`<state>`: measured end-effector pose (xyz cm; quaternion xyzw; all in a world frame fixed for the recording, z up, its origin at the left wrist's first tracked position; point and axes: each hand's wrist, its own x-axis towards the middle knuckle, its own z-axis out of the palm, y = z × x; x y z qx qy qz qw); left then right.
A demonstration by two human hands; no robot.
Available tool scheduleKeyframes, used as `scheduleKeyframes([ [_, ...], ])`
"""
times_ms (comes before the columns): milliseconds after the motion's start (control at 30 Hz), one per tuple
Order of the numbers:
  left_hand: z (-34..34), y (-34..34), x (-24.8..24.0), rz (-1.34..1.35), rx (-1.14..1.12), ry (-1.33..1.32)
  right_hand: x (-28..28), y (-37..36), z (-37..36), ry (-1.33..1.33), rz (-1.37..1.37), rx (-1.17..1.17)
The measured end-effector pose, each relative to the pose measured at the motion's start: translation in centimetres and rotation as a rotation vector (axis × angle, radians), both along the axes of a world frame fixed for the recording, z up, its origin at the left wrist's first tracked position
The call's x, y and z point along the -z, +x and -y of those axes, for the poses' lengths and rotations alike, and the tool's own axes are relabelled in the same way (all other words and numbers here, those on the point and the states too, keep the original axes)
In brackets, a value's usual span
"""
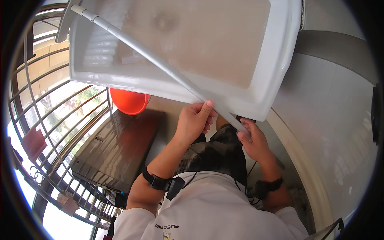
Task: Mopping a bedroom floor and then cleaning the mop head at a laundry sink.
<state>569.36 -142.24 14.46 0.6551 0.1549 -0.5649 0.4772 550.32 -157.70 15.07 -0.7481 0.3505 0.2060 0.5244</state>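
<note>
A long light-grey pole (152, 56) slants across the white basin (160, 89), with a flat crosswise head (65, 22) at its far left end, like a squeegee or flat mop. My left hand (194, 123) is closed round the pole near the basin's front rim, thumb lying along it. Lower down and to the right, my right hand (255, 141) grips the near end between thumb and fingers. The head reaches past the basin's left rim. Cloudy brownish water appears to cover the basin's bottom.
An orange-red bucket (130, 101) stands below the basin's front left. Left of me is a dark boxy appliance or cabinet (116, 148), beside a barred window (60, 100). A pale smooth panel (328, 116) rises at the right.
</note>
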Motion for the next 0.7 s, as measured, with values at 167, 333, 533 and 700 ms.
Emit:
scheduleKeyframes([
  [167, 0.2, 0.7, -2.3, 0.021, 0.045, 0.002, -6.2, 0.4, 1.1, -0.352, 0.019, -0.181],
  [333, -1.2, 1.8, -7.4, 0.02, 0.298, -0.129, -18.2, 3.3, 2.0, -0.028, -0.212, -0.382],
  [533, -6.0, 3.5, -9.6, -0.009, 0.634, -0.22, -34.9, 9.2, 1.1, -0.166, 0.215, -0.373],
  [700, -11.7, 5.4, -9.3, -0.004, 0.496, -0.267, -44.2, 14.9, 0.3, -0.303, 0.8, 0.063],
])
